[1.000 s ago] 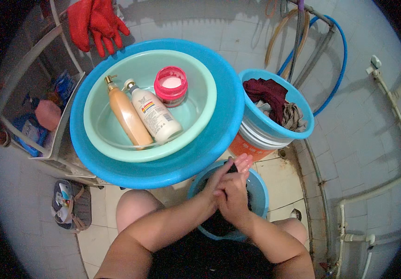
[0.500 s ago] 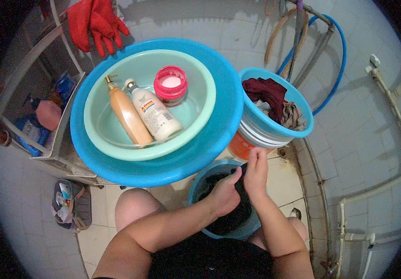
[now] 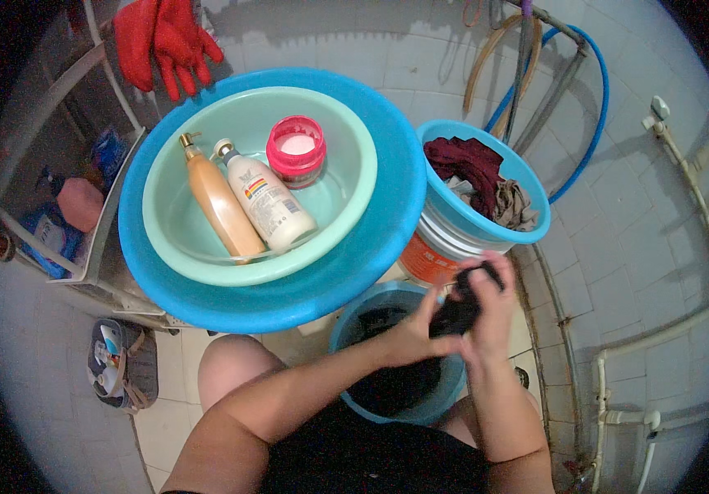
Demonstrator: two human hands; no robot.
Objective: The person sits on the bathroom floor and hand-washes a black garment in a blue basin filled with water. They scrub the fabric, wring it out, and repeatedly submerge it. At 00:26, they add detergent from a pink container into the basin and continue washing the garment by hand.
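Over the right side of a light blue basin, a bunched black cloth is held between my two hands. My left hand grips its near left side, thumb up. My right hand is closed round its right side, fingers curled over the top and slightly blurred. Dark, wet-looking laundry lies in the basin between my knees.
A large blue tub carries a mint-green basin with two pump bottles and a pink jar. To its right, a blue basin of clothes sits on a white bucket. Red gloves hang behind.
Both hands have moved slightly right, and the black cloth has been lifted from the basin area and is bunched between them. My right fingers have curled over it.
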